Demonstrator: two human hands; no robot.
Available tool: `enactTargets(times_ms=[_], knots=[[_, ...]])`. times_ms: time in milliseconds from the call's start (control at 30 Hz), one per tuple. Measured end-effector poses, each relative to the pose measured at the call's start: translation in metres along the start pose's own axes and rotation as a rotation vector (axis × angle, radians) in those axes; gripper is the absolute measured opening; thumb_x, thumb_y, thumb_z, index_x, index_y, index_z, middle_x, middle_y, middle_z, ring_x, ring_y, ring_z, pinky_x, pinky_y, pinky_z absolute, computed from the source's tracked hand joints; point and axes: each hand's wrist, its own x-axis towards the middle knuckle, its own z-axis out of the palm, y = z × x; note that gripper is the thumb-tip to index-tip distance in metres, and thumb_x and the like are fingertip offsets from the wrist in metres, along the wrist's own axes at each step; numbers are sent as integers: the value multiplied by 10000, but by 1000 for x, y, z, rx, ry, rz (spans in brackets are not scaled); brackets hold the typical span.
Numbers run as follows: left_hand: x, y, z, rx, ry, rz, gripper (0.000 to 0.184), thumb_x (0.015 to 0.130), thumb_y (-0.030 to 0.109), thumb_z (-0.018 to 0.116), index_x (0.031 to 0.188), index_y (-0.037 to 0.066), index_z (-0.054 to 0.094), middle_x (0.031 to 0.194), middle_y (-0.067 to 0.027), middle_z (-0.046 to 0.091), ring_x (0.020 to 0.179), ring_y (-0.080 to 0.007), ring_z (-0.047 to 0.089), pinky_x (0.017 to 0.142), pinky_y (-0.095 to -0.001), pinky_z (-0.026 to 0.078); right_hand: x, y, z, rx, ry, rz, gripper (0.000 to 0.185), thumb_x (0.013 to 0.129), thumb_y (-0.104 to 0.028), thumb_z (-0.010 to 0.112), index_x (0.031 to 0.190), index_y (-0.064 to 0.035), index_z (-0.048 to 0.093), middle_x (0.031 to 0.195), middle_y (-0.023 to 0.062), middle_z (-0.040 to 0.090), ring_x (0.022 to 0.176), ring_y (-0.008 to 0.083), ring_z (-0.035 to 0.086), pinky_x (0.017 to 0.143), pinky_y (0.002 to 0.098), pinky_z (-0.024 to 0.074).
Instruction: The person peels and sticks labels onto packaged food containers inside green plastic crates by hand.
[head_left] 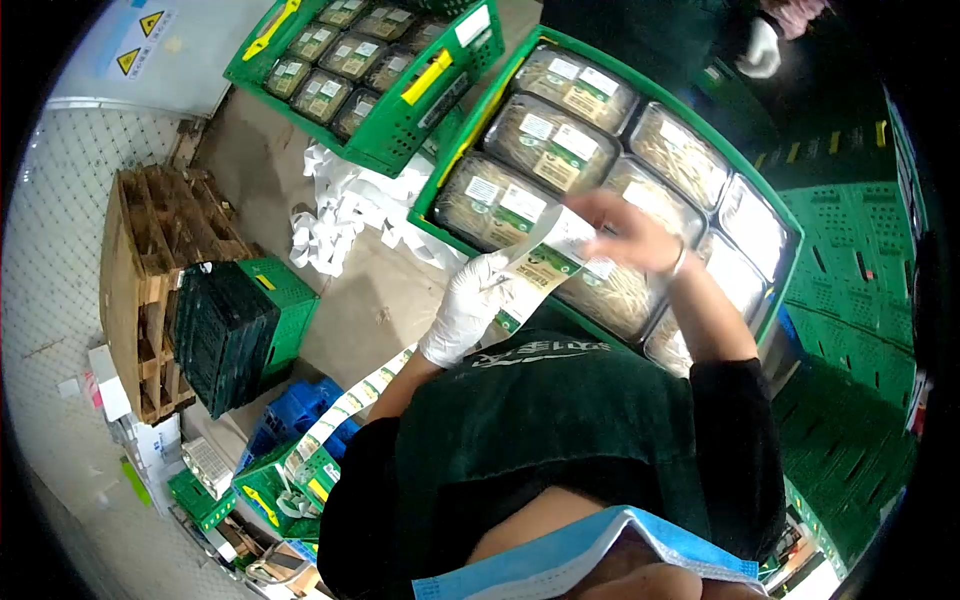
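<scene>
My left hand (pixel 466 309), in a white glove, is closed around a strip of printed labels (pixel 540 275) with green and cream panels. The strip's long tail (pixel 352 401) hangs down past my left forearm. My bare right hand (pixel 640 236), slightly blurred, has its thumb and fingers pinched at the strip's upper end, where it curls. Both hands are over the near edge of a green crate (pixel 428 222). Inside it lie several clear-lidded packs (pixel 550 140) of pale, thin strands. Packs on the left carry labels; the shiny lids (pixel 750 225) at the right show none.
Another green crate (pixel 400 150) of labelled packs stands at the upper left. White backing paper (pixel 350 205) is heaped on the floor. Wooden pallets (pixel 160 290) and folded crates (pixel 230 330) are at left. Stacked green crates (pixel 850 290) line the right. Another person's gloved hand (pixel 762 50) shows at the top.
</scene>
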Motion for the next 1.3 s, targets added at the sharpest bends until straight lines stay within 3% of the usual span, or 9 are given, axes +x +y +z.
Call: enactTargets(times_ms=[100, 300, 367, 667, 767, 900, 1033, 1100, 1300], knots=[[1, 5, 8, 516, -235, -149, 248, 781, 22, 542, 1014, -40, 483, 929, -72, 552, 846, -87, 517, 741, -209, 431, -40, -18, 19, -300, 211, -66, 170, 713, -152, 619, 806, -27, 550, 613, 138, 536, 548, 271, 540, 494, 329, 414], [-16, -20, 75, 814, 11, 351, 198, 719, 94, 623, 658, -4, 462, 599, -119, 508, 511, -188, 475, 464, -296, 356, -96, -20, 29, -266, 328, -69, 150, 708, -78, 635, 829, -3, 586, 680, 106, 593, 591, 170, 574, 522, 261, 451], [-21, -41, 77, 604, -92, 148, 199, 713, 125, 629, 699, -19, 491, 592, -111, 509, 526, -168, 491, 483, -275, 374, -101, 7, -7, -433, 517, -127, 93, 705, -31, 595, 797, -41, 607, 726, 124, 605, 635, 208, 602, 560, 291, 484], [-63, -36, 65, 455, -20, -45, 129, 748, -3, 500, 870, -34, 528, 789, -57, 566, 723, -100, 543, 624, -219, 439, -70, 131, -131, -1270, 740, 464, 514, 744, -363, 539, 1130, -52, 402, 1067, 144, 470, 995, 278, 460, 803, 390, 394], [-66, -25, 75, 269, 15, -44, 150, 758, 5, 507, 902, -30, 532, 804, -61, 571, 741, -104, 544, 638, -226, 441, -83, 108, -103, -1319, 967, 336, 582, 730, -420, 553, 1147, -42, 400, 1060, 151, 480, 982, 278, 469, 811, 377, 394], [-60, -22, 79, 87, 5, 16, 208, 765, 15, 520, 967, -29, 514, 842, -68, 573, 785, -111, 542, 679, -230, 439, -106, 29, -6, 325, 141, -22, 500, 720, -386, 604, 1024, -9, 481, 930, 166, 542, 869, 276, 533, 740, 355, 428], [-52, -9, 62, 637, -176, -194, 340, 765, -16, 510, 1100, -41, 452, 1013, -94, 545, 934, -125, 508, 798, -228, 408, -119, -9, 43, -258, 252, -61, 204, 709, -123, 626, 855, -4, 548, 723, 165, 559, 652, 292, 565, 578, 321, 445], [-50, -10, 83, 126, -166, 144, 296, 769, -16, 506, 1064, -34, 486, 967, -85, 572, 896, -131, 526, 782, -233, 412, -124, -18, 60, -183, 221, -73, 144, 715, -68, 591, 842, -9, 553, 703, 177, 554, 634, 318, 557, 553, 337, 444], [-46, -28, 61, 779, -190, 198, 95, 760, 69, 559, 784, -16, 525, 678, -49, 541, 619, -93, 505, 574, -231, 430, -114, 2, 30, -651, 702, -40, 88, 668, -63, 644, 752, -77, 623, 664, 97, 593, 580, 179, 579, 534, 268, 471]])
